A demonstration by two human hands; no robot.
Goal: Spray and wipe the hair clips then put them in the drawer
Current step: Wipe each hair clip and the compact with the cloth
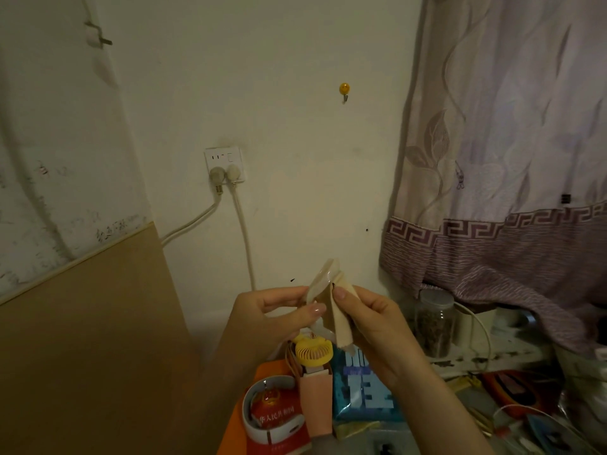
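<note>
Against the wall hangs a patterned curtain (512, 152) (purple band along its hem). Below, a jar (433, 323) sits beside clutter. Mid-frame, the left hand (279, 310) pinches a pale hair clip (320, 284), while the right hand (371, 320) pinches a beige cloth (341, 320) against it, above a yellow fan (313, 351).

Cluttered surface (466, 402), lower right. On it: red booklet (279, 421) near left, blue packet (364, 389) beside it, yellow mini fan (312, 351) behind, clear jar (433, 323) far right.
</note>
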